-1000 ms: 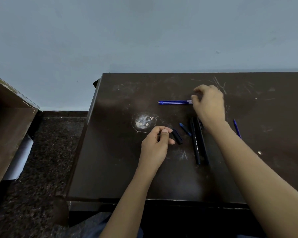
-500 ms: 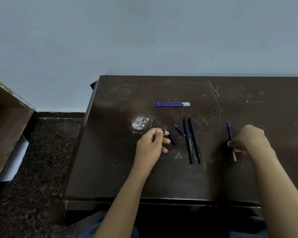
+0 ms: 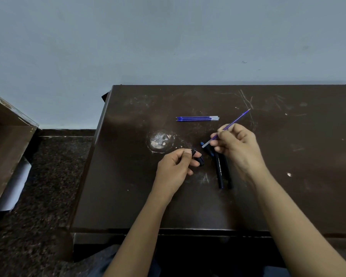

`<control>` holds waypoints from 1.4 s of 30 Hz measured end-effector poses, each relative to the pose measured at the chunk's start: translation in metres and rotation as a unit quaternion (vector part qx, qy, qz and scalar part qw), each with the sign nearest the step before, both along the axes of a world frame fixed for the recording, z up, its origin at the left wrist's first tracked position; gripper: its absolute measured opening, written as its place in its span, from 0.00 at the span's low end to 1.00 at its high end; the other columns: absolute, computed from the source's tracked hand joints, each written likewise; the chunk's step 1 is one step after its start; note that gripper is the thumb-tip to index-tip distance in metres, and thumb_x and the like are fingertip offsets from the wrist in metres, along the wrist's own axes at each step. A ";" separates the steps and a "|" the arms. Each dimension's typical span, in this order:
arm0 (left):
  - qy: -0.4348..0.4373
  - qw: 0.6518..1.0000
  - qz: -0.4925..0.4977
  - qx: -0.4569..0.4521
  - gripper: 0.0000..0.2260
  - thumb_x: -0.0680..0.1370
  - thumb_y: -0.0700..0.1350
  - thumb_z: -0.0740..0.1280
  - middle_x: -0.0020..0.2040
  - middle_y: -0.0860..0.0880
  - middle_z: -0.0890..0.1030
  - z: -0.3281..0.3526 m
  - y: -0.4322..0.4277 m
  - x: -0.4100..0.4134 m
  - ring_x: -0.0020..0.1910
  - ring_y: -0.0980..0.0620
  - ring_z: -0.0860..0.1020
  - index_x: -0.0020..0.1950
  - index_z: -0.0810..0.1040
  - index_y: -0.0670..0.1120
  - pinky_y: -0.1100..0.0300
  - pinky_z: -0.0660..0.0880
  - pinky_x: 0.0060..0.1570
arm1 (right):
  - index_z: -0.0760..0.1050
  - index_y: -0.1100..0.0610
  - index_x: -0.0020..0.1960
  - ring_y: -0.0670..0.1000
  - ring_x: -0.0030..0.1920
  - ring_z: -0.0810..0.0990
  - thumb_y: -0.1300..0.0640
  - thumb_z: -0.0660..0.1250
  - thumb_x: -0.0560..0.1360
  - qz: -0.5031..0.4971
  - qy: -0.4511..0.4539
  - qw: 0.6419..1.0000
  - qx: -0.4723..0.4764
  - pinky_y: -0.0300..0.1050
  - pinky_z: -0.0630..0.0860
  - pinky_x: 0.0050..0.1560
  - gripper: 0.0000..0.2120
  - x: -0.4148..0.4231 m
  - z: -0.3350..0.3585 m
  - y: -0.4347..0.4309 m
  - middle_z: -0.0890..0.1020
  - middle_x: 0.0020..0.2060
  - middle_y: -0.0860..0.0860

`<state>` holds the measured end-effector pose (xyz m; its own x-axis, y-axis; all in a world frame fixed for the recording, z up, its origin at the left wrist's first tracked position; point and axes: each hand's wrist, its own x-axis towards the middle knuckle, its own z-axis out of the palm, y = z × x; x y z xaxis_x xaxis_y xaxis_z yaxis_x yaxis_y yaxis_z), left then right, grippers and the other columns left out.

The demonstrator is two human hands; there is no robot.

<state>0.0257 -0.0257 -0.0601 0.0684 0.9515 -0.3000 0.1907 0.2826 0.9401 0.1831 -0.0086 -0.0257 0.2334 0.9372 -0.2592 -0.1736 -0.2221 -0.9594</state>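
My right hand (image 3: 236,148) pinches a thin blue pen refill (image 3: 238,119), lifted off the dark table (image 3: 128,196) and tilted with its tip toward the far right. My left hand (image 3: 176,168) has its fingers curled round a small black pen part (image 3: 194,151) beside a dark cap (image 3: 201,161). Two black pen barrels (image 3: 220,172) lie side by side under my right hand. Three blue refills (image 3: 196,118) lie together further back.
A worn white patch (image 3: 160,141) marks the tabletop left of the pens. The table's left edge drops to a speckled dark floor (image 3: 38,186). A wooden piece of furniture (image 3: 6,148) stands at far left. The wall (image 3: 168,37) rises behind the table.
My right hand went from the back refills to the refill at the right, picked it up, and carried it left above the barrels. My left hand stayed in place.
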 end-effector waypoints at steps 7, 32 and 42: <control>-0.004 1.000 -0.003 -0.002 0.13 0.81 0.49 0.60 0.35 0.56 0.84 -0.002 0.000 -0.001 0.29 0.65 0.75 0.46 0.84 0.54 0.75 0.68 0.31 | 0.74 0.59 0.45 0.46 0.33 0.81 0.67 0.61 0.76 0.044 -0.014 0.999 0.014 0.36 0.77 0.34 0.06 -0.008 -0.006 -0.002 0.83 0.37 0.55; 0.000 1.000 0.013 0.011 0.12 0.82 0.48 0.59 0.37 0.55 0.84 -0.002 0.001 -0.004 0.30 0.65 0.75 0.48 0.81 0.50 0.72 0.68 0.33 | 0.82 0.55 0.41 0.50 0.36 0.77 0.65 0.69 0.72 0.222 -0.158 0.962 -0.004 0.40 0.73 0.39 0.06 -0.013 -0.016 0.006 0.84 0.42 0.60; -0.027 0.998 0.028 0.045 0.10 0.82 0.45 0.59 0.36 0.55 0.83 -0.001 0.002 -0.005 0.32 0.65 0.74 0.54 0.79 0.54 0.75 0.68 0.32 | 0.79 0.52 0.55 0.60 0.50 0.80 0.56 0.66 0.74 0.137 -0.556 0.819 -0.033 0.54 0.78 0.51 0.11 -0.008 -0.031 0.006 0.83 0.47 0.55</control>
<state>0.0212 -0.0237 -0.0610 0.0284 0.9774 -0.2096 0.1248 0.2046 0.9709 0.1751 -0.0030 -0.0565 0.1426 0.9864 -0.0813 0.8649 -0.1641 -0.4744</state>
